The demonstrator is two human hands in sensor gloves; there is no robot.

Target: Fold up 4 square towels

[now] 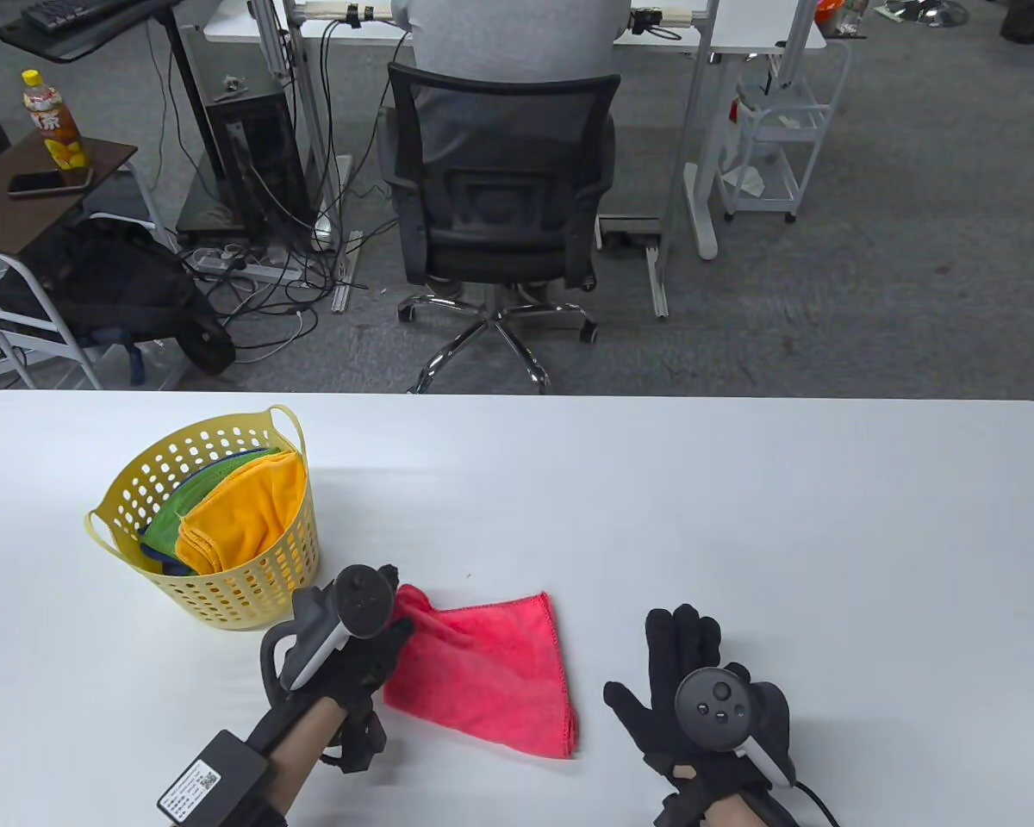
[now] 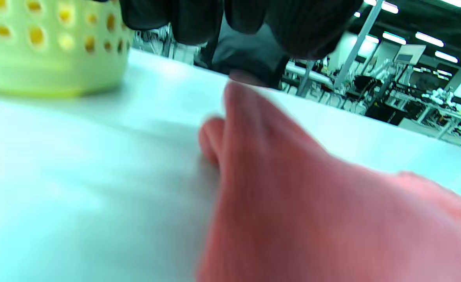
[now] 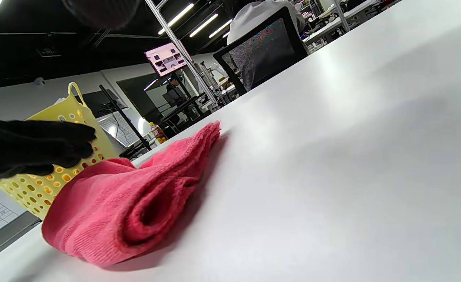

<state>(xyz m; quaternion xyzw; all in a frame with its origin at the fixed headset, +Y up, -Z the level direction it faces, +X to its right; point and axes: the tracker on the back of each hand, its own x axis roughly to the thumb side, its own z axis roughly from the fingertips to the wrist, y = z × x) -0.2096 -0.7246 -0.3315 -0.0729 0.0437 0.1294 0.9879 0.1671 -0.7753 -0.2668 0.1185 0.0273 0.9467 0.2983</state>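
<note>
Left hand [image 1: 358, 642] fingers pinch red towel [image 1: 491, 676] corner, lifting it for folding; right hand [image 1: 698, 689] rests spread flat on worktop [image 1: 741, 517], holding nothing.

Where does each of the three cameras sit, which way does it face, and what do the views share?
Table view: high at the near edge, looking down on the white table and office beyond; shows left hand and right hand.
Left wrist view: low by the tabletop, facing the blurred red towel; gloved fingers hang from the top.
Right wrist view: low, looking left over the table; a gloved finger at top.
Shared: red towel and yellow basket in all three.
</note>
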